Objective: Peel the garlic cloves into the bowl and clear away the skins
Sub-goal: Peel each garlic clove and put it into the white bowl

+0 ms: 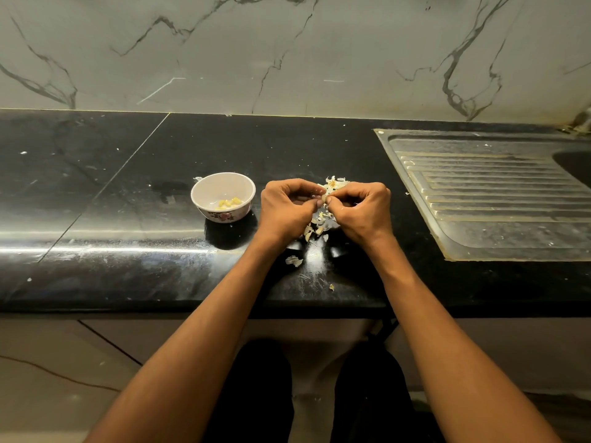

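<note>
Head view: one wide-angle frame, looking forward and down at both hands over a dark counter [128, 219].
Clove in hand: a garlic clove [323, 198], small and pale, held above the counter where the two hands meet; its long axis cannot be told, too little of it shows.
Left hand: left hand [287, 206], fingers curled, thumb and fingertips pinching the clove from its left side.
Right hand: right hand [363, 207], fingers curled, pinching at the same clove from its right side, probably at the skin.
Key relation: the bowl [204, 191] stands on the counter just left of the left hand, so the left hand is the nearer one for dropping the clove in; the route runs leftward.
Bowl contents: a few yellowish peeled cloves [228, 203] at the bottom.
Skins: loose skins [316, 227] scattered on the counter under and beyond the hands; one larger flake [293, 260] near the front edge.
Stage, judged: peeling in progress; skins not yet cleared.
Surface: glossy black stone, flecked with scraps.
Room: steel sink drainboard [486, 193] at right, marble-patterned wall [287, 52] behind.
</note>
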The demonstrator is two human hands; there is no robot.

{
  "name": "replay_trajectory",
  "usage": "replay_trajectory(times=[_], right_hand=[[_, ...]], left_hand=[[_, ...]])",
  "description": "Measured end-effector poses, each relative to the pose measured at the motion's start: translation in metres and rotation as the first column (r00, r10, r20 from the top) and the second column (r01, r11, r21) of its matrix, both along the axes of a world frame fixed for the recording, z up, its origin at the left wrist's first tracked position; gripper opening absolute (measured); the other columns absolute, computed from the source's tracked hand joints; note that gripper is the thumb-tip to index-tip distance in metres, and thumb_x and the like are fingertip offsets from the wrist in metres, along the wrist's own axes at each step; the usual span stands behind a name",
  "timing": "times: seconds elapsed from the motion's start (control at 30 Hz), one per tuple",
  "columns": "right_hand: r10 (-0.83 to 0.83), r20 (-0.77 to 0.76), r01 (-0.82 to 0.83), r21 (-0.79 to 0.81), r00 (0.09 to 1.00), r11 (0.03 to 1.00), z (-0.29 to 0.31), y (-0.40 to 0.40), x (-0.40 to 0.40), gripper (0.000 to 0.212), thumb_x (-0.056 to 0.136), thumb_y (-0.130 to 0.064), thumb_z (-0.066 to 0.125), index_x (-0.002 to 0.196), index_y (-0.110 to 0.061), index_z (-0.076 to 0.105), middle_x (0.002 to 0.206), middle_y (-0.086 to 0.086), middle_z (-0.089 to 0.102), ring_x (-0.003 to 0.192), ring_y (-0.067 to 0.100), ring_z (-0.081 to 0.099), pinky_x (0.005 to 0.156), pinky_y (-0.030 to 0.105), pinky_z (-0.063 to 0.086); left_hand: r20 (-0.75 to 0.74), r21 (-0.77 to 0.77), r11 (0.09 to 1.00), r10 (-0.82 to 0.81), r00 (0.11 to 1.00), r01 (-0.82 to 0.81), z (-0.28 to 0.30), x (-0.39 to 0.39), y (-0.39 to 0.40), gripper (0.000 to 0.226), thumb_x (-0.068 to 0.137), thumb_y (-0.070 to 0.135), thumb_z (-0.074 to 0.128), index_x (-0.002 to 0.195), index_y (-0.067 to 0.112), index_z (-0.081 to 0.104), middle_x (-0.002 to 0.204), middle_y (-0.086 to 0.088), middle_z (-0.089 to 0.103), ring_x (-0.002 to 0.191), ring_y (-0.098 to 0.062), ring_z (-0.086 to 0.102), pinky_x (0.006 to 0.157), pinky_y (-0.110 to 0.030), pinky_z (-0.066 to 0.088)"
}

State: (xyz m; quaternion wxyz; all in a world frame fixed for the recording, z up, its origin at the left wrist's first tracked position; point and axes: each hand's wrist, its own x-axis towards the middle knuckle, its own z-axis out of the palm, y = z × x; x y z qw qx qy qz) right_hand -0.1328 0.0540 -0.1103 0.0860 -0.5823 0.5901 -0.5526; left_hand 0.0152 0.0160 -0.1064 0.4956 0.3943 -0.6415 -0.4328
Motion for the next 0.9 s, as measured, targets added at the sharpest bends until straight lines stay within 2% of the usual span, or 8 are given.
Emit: replay_trajectory(times=[0.17,0.33,0.43,0.5,0.6,0.67,0.8,0.9], right_hand=[[-0.046,0.064,0.044,0.028,0.997,0.999,0.0025,-0.0006,0.0034,0.009,0.077,-0.003,0.076,0.071,-0.009,0.080,0.064,-0.005,0.072,0.055,0.002,0.064,0.056,0.018,0.050],[-0.140,0.129,0.138,0.028,0.982,0.990,0.0017,-0.0013,0.0005,0.018,0.084,-0.010,0.070,0.066,-0.007,0.071,0.061,0.004,0.067,0.059,0.021,0.062,0.055,0.034,0.049],[-0.134,0.085,0.133,0.009,0.987,0.991,0.0026,0.0009,0.0031,0.030,0.093,-0.024,0.072,0.068,-0.008,0.067,0.062,0.002,0.064,0.056,0.011,0.055,0.054,0.023,0.043],[-0.102,0.076,0.103,-0.002,0.992,0.995,0.0035,0.0017,0.0053,0.030,0.091,-0.028,0.078,0.071,-0.008,0.070,0.064,0.000,0.065,0.056,0.009,0.056,0.053,0.019,0.043],[-0.036,0.047,0.035,0.027,0.998,0.999,0.0027,0.0004,0.0060,0.016,0.083,-0.025,0.086,0.077,-0.012,0.078,0.070,-0.003,0.072,0.062,0.014,0.066,0.057,0.025,0.053],[0.000,0.087,-0.005,0.064,0.996,0.998,0.0029,0.0004,0.0045,0.010,0.080,-0.020,0.089,0.079,-0.015,0.081,0.073,-0.004,0.075,0.066,0.015,0.071,0.061,0.027,0.057],[0.007,0.124,-0.022,0.119,0.992,0.993,0.0057,0.0024,0.0038,0.009,0.079,-0.016,0.090,0.076,-0.016,0.081,0.069,-0.006,0.074,0.062,0.005,0.069,0.060,0.022,0.056],[0.002,0.135,-0.018,0.119,0.991,0.993,0.0067,0.0028,0.0057,0.009,0.079,-0.015,0.089,0.074,-0.014,0.081,0.067,-0.005,0.075,0.060,0.005,0.069,0.058,0.019,0.054]], left_hand=[[-0.018,-0.002,1.000,-0.010,1.000,0.010,-0.0001,0.0006,-0.0007,0.021,0.079,-0.008,0.080,0.087,0.011,0.077,0.087,-0.007,0.078,0.074,-0.009,0.072,0.074,-0.025,0.060],[-0.010,-0.012,1.000,0.014,1.000,-0.014,-0.0030,-0.0003,-0.0033,0.022,0.078,-0.007,0.081,0.085,0.014,0.076,0.084,-0.006,0.077,0.073,-0.011,0.069,0.076,-0.033,0.063],[-0.009,-0.028,0.999,0.033,0.999,-0.034,-0.0030,-0.0005,-0.0035,0.021,0.077,-0.005,0.082,0.085,0.013,0.076,0.083,-0.004,0.076,0.073,-0.010,0.069,0.074,-0.030,0.062],[-0.011,-0.036,0.998,0.043,0.999,-0.043,-0.0032,-0.0008,-0.0033,0.020,0.077,-0.005,0.083,0.086,0.012,0.076,0.082,-0.004,0.076,0.073,-0.010,0.070,0.073,-0.027,0.061],[-0.022,-0.032,0.999,0.042,0.999,-0.042,-0.0035,-0.0010,-0.0030,0.021,0.076,-0.005,0.083,0.090,0.009,0.075,0.083,-0.008,0.077,0.075,-0.014,0.074,0.072,-0.027,0.061],[-0.020,-0.024,0.999,0.040,0.999,-0.041,-0.0030,-0.0007,-0.0029,0.023,0.077,-0.004,0.084,0.095,0.005,0.074,0.083,-0.010,0.076,0.074,-0.014,0.073,0.070,-0.024,0.059],[-0.011,-0.008,0.999,0.031,0.999,-0.032,-0.0031,-0.0007,-0.0033,0.030,0.073,-0.004,0.087,0.097,0.005,0.073,0.082,-0.009,0.074,0.072,-0.011,0.071,0.069,-0.021,0.057],[-0.002,-0.015,1.000,0.021,1.000,-0.021,-0.0032,-0.0010,-0.0035,0.033,0.070,-0.009,0.086,0.097,0.006,0.073,0.082,-0.008,0.075,0.075,-0.012,0.073,0.072,-0.024,0.059]])
